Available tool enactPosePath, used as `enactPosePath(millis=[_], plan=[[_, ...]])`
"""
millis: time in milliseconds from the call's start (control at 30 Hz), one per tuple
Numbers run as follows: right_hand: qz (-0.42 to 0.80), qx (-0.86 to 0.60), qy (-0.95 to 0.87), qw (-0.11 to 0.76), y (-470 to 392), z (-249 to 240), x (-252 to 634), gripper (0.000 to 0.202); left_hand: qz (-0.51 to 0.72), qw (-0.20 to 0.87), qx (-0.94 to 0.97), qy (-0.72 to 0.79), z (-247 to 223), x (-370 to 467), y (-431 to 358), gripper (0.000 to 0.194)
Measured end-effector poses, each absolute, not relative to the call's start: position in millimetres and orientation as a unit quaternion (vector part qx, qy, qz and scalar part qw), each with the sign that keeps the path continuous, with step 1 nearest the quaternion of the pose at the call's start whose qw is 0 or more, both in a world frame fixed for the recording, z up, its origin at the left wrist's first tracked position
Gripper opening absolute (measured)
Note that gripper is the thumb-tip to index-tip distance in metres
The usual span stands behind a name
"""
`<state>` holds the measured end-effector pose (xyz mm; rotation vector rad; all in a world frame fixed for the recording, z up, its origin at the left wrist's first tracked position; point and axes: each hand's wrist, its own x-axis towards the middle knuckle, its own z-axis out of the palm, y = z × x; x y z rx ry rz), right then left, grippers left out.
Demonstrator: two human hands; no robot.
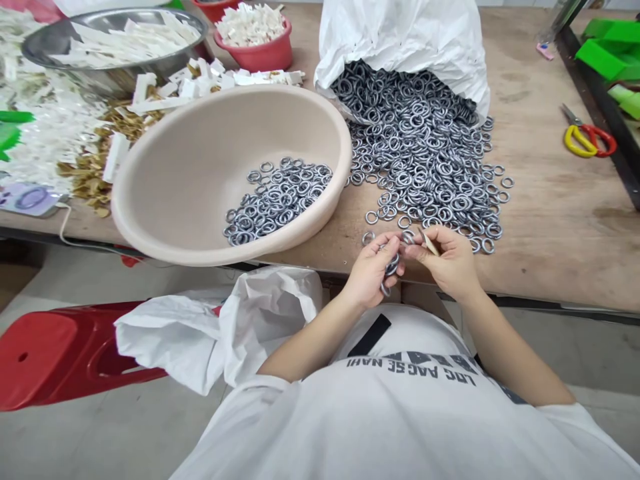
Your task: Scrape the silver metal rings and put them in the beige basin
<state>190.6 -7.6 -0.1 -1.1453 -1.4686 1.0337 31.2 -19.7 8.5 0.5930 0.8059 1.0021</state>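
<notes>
My left hand (371, 272) is closed around several grey rings (391, 267) at the table's front edge. One more ring (408, 237) sits at the fingertips, where both hands meet. In my right hand (453, 261) is a small, thin tool (430, 244) with a tan flat part and a dark narrow end; its exact kind I cannot make out. Just beyond the hands spreads a large pile of loose grey rings (425, 153), spilling from a white sack (400, 33). To the left, a beige basin (180, 167) holds a smaller heap of rings (283, 200).
Red-and-yellow-handled scissors (590, 139) lie at the right. Behind the basin are a metal bowl (125, 70) of white strips and a red tub (260, 55) of white pieces. A phone (27, 199) lies far left. Below are a red stool (45, 357) and white sack (270, 307).
</notes>
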Motion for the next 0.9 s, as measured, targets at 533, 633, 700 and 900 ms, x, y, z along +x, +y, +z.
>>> enactPosePath(millis=[533,633,700,900], plan=[[0.374,-0.466,-0.625,0.502,-11.0,-5.4,180.6,0.020,0.495,0.717,0.299,0.390,-2.7,38.5,-13.8,0.042],[0.357,-0.453,-0.635,0.513,-14.8,-5.3,178.6,0.015,0.476,0.737,0.288,0.385,0.2,36.7,-14.9,0.045],[0.385,-0.456,-0.622,0.507,-16.7,-5.4,178.6,0.016,0.472,0.741,0.288,0.380,2.5,35.1,-16.6,0.047],[0.468,-0.421,-0.617,0.472,-17.0,0.7,184.3,0.034,0.453,0.765,0.305,0.342,5.2,30.5,-23.2,0.042]])
